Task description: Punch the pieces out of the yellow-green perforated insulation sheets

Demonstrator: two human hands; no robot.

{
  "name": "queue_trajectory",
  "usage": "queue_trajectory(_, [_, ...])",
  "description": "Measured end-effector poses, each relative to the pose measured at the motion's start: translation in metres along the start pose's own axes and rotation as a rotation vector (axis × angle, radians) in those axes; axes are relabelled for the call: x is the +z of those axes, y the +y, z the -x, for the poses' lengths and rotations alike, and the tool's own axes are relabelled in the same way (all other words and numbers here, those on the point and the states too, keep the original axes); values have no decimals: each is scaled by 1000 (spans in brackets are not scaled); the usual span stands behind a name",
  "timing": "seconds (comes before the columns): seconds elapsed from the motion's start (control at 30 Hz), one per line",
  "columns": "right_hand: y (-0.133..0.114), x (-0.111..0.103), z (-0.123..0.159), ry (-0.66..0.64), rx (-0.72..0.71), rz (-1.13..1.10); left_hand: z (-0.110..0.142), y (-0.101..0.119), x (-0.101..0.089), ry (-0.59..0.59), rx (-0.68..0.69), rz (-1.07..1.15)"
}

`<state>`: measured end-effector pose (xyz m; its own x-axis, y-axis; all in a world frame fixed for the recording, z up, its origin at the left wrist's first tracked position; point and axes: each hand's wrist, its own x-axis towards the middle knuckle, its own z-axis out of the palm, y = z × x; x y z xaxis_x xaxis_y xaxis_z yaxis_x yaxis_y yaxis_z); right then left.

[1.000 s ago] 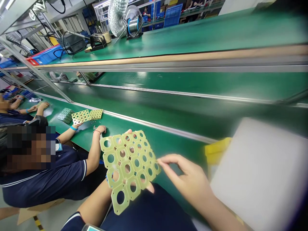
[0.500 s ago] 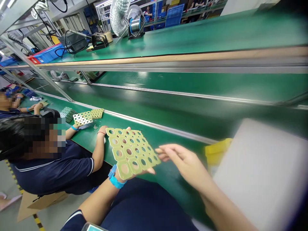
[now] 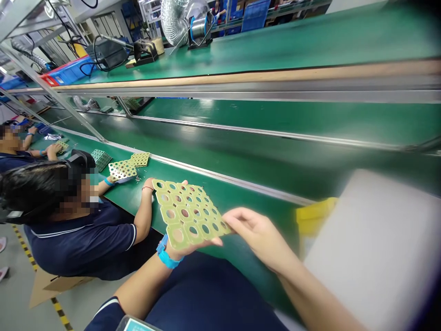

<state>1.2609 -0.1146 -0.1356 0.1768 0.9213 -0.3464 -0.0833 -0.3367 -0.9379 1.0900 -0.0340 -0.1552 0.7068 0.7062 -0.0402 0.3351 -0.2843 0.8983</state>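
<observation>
We hold a yellow-green perforated panel (image 3: 178, 218) clear of the bench (image 3: 220, 197), by its near edge. Our left hand (image 3: 184, 251), mostly hidden, cradles it from beneath, thumb along the near side and a fingertip showing past the far side. Our right hand (image 3: 257, 232) is nearly closed, pinching the panel's right corner. To our left, along the same bench edge, a co-worker (image 3: 86, 243) holds a similar panel (image 3: 122, 169) near a green stack (image 3: 100, 160).
</observation>
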Motion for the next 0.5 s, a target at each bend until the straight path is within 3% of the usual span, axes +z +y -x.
queue_trajectory(0.07, [2,1,-1,8,-6,14,1,-1,3,-40,44,-31])
queue_trajectory(0.23, [4,3,-5,10,12,13,2,-7,7,124,107,-177])
queue_trajectory(0.37, [5,6,-7,10,22,14,2,-11,5,133,181,-248])
queue_trajectory(0.43, [5,10,-8,11,17,19,3,-16,4,102,173,-284])
queue_trajectory(0.5, [5,13,-11,8,12,22,5,-25,2,146,100,-322])
